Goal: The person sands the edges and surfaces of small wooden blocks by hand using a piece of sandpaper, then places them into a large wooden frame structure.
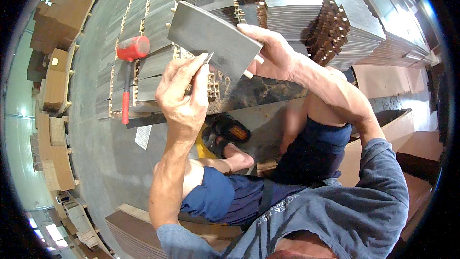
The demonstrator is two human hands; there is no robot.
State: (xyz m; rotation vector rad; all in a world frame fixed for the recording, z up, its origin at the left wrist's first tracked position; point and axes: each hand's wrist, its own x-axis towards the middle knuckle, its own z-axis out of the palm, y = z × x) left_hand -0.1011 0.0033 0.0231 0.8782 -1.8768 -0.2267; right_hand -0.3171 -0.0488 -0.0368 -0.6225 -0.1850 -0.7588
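My right hand [275, 53] grips a flat grey rectangular panel [211, 33] by its right end, with the thumb on the upper edge. Short pale pegs stick out from the panel's edges. Between the thumb and fingertips of my left hand [181, 86] is a small pointed metal blade [209, 58], held against or just over the panel's lower edge; contact is hard to tell. Below the panel, the stacked grey panels [158, 67] show pale peg ends along their sides. A mallet [133, 48] with a red head and red grip lies on these stacks, left of my left hand.
Another panel stack [292, 7] stands at the back, beside dark brown peg-edged piles [330, 29]. Cardboard boxes [60, 84] on pallets line the left side. An open carton [395, 127] is at the right. A white paper sheet [143, 136] lies on the floor [96, 153].
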